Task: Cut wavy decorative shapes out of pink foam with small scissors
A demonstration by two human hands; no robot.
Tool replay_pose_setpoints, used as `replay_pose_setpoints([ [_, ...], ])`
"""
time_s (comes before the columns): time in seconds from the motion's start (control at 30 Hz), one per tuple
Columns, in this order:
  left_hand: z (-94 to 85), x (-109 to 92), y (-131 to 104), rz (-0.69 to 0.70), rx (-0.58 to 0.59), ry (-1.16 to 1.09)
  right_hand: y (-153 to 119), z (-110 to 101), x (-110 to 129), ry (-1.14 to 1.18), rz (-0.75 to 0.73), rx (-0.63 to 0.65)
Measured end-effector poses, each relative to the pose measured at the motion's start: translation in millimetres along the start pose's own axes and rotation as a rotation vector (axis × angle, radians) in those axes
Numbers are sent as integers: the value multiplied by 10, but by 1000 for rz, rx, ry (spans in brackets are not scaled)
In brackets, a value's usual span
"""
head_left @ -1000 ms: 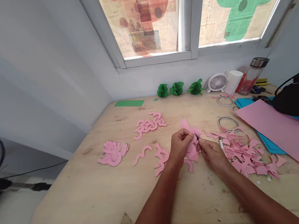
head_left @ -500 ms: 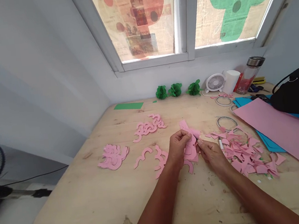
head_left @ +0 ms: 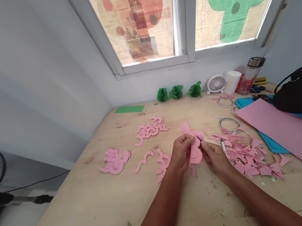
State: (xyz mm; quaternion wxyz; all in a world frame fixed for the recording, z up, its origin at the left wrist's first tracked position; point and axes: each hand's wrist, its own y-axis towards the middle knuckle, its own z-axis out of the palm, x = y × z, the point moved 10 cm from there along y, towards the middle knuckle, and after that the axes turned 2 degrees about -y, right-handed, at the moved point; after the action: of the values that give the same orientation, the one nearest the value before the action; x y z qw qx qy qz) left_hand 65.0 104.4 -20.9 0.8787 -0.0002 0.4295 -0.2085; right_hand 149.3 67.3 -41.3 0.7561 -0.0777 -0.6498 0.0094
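Observation:
Pink paper with curved edges [head_left: 196, 153] is pinched between the thumb and fingers of my left hand [head_left: 182, 151], above the table. At its right edge, my right hand [head_left: 212, 154] is closed, its fingertips near a small dark thing too hidden to make out. A narrow strip of the paper sticks up beyond my fingers. Left of my left hand lie wavy pink cutouts [head_left: 162, 159] and a single curved strip [head_left: 145, 159]. Farther left is a stack of pink cutouts [head_left: 115, 160], and another group [head_left: 150, 129] lies behind.
Pink scraps [head_left: 250, 156] and a white marker [head_left: 223, 146] lie right of my right hand. Beyond are tape rings [head_left: 229, 125], a pink sheet [head_left: 282, 133] on blue sheets, and a black bag [head_left: 300, 98]. Green paper shapes [head_left: 176, 92], a small fan [head_left: 216, 83] and a bottle [head_left: 252, 75] stand at the back.
The held pink paper now shows a rounded lower edge where a straighter-edged part was visible. Both hands have shifted only slightly, and the view has tilted a little.

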Motion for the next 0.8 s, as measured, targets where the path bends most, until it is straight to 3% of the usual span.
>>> replay_pose_setpoints([
  [0.27, 44, 27, -13, -13, 32, 165, 8, -3, -26, 72, 19, -8],
  [0.47, 76, -42, -31, 76, 15, 283, -8, -24, 85, 69, -24, -38],
  [0.8, 118, -83, -71, 120, -7, 298, -21, -23, 150, 103, -61, -51],
])
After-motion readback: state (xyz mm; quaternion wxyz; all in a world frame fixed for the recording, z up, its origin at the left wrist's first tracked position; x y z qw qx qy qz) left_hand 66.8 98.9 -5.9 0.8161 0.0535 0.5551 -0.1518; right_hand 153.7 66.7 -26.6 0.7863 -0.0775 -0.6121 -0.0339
